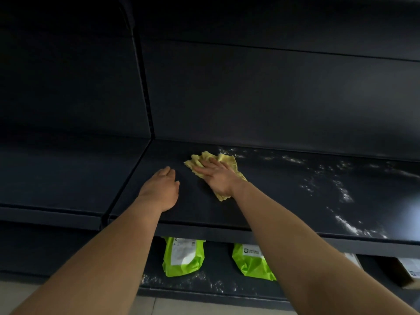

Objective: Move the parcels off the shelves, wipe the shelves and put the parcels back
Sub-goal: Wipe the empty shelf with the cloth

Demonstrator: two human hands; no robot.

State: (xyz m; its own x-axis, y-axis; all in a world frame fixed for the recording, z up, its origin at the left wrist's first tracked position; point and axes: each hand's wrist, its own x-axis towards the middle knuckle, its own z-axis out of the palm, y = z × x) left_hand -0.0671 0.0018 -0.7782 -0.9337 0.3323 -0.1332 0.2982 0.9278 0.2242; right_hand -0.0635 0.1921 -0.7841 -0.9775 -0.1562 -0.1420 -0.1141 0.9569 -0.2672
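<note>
The right hand (216, 176) lies flat, fingers straight, pressing a crumpled yellow cloth (228, 159) onto the dark shelf (284, 189) near its back wall. The left hand (162, 188) rests on the same shelf just beside it, fingers relaxed and holding nothing. White dusty streaks (345, 196) mark the shelf to the right of the cloth. On the lower shelf (204, 286) lie two green parcels, one (183, 258) between the forearms and the other (250, 263) partly hidden behind the right forearm.
</note>
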